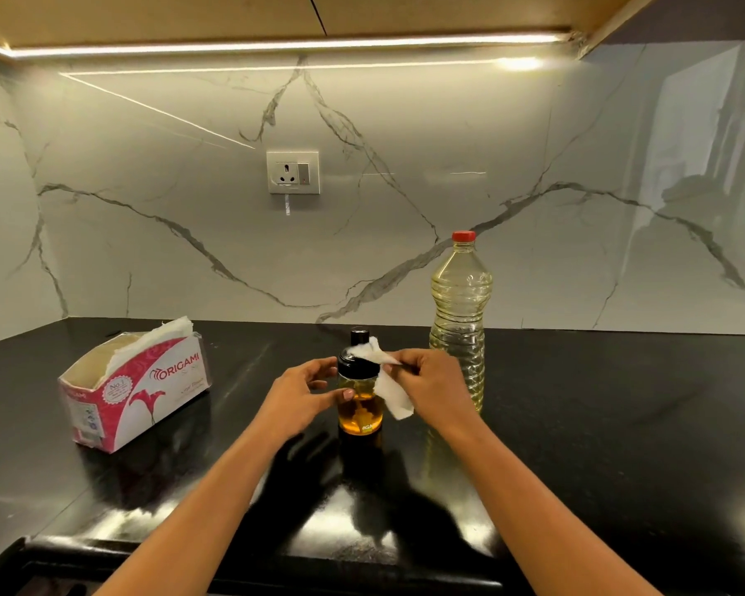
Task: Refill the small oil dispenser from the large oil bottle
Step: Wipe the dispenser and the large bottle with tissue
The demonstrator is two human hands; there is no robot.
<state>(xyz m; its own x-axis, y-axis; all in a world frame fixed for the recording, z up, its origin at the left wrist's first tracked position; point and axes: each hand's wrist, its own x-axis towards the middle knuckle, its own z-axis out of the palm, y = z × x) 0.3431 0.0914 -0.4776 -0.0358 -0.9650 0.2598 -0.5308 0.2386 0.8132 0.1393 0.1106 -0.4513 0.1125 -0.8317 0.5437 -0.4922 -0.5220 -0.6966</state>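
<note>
Centre frame, the left hand [303, 391] is curling round the small glass oil dispenser [360, 395], steadying it, while the right hand [431, 378] is pinching a crumpled white tissue [386, 380] against its black cap. The ribbed plastic oil bottle [460, 311] is standing capped just right, on the glossy black countertop [598, 445].

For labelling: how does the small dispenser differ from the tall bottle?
The black-capped clear oil dispenser is short; the red-capped clear plastic oil bottle is far taller. Dispenser oil is amber, bottle oil pale yellow. The left hand holds the dispenser while the right hand holds white tissue against it; no hand holds the bottle. Both stand upright, capped.
</note>
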